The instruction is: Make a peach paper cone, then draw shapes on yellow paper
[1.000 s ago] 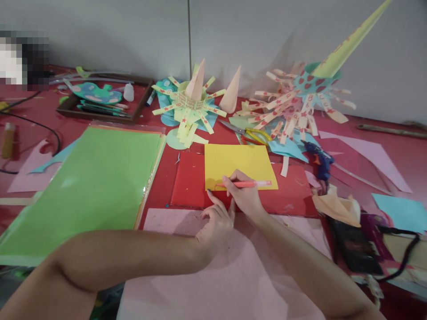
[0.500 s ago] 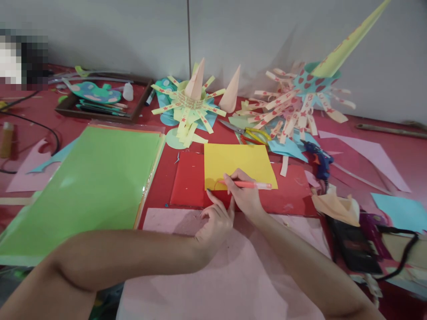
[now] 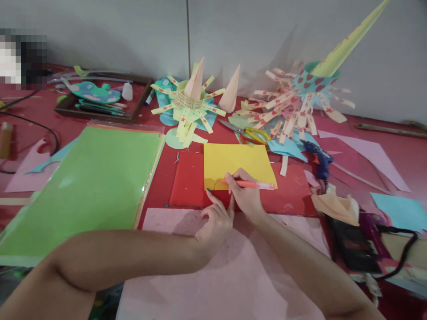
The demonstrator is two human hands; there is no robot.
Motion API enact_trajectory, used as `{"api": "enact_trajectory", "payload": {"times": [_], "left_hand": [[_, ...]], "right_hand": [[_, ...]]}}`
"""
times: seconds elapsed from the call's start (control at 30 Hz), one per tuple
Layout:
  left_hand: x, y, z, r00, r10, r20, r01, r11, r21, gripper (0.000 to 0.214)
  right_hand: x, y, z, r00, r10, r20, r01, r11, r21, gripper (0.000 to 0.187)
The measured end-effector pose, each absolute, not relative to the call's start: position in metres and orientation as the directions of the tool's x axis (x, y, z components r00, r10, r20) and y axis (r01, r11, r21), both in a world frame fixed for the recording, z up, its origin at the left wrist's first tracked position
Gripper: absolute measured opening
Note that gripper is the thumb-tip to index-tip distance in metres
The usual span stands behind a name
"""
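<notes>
A yellow sheet of paper (image 3: 236,158) lies on a red board (image 3: 188,178) in front of me. My right hand (image 3: 247,198) is closed around a red pen (image 3: 258,184), its tip on the lower left part of the sheet, where a curved line shows. My left hand (image 3: 215,224) holds nothing. Its index finger is stretched out to the sheet's lower left edge, and the other fingers are loosely bent. Pink paper (image 3: 230,280) spreads under both forearms.
Green sheets in a plastic sleeve (image 3: 100,178) lie at left. Behind stand paper crafts with cones (image 3: 190,98) and scissors with yellow handles (image 3: 255,134). A blue glue gun (image 3: 318,158) and a black pouch (image 3: 355,249) are at right. A tray (image 3: 100,115) holds pencils.
The pen and my right hand have shifted slightly to the right, and the curved line looks a little longer. My left hand has stayed in place.
</notes>
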State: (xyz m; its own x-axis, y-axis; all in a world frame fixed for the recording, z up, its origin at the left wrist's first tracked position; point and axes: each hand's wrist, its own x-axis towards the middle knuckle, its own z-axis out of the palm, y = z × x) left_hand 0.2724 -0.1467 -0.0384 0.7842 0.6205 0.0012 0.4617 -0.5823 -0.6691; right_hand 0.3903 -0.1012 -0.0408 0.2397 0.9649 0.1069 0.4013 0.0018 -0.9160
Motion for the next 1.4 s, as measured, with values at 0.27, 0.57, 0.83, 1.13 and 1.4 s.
{"api": "enact_trajectory", "payload": {"times": [0.27,0.57,0.83,1.13,1.4], "left_hand": [[0.272,-0.147,-0.040,0.785,0.619,0.032,0.493,-0.593,-0.637,0.055],[0.272,-0.147,-0.041,0.784,0.621,0.023,0.496,-0.604,-0.623,0.055],[0.272,-0.147,-0.041,0.767,0.641,0.029,0.537,-0.617,-0.575,0.058],[0.271,-0.147,-0.040,0.782,0.623,0.003,0.482,-0.602,-0.637,0.057],[0.271,-0.147,-0.037,0.786,0.618,-0.007,0.449,-0.578,-0.682,0.062]], "right_hand": [[0.391,-0.101,-0.040,0.199,0.979,0.049,0.354,-0.026,-0.935,0.031],[0.391,-0.101,-0.039,0.211,0.974,0.086,0.403,-0.006,-0.915,0.031],[0.391,-0.101,-0.041,0.222,0.971,0.085,0.386,-0.007,-0.923,0.031],[0.390,-0.100,-0.039,0.277,0.951,0.136,0.462,-0.008,-0.887,0.031],[0.412,-0.088,-0.036,0.366,0.926,0.096,0.250,0.002,-0.968,0.031]]}}
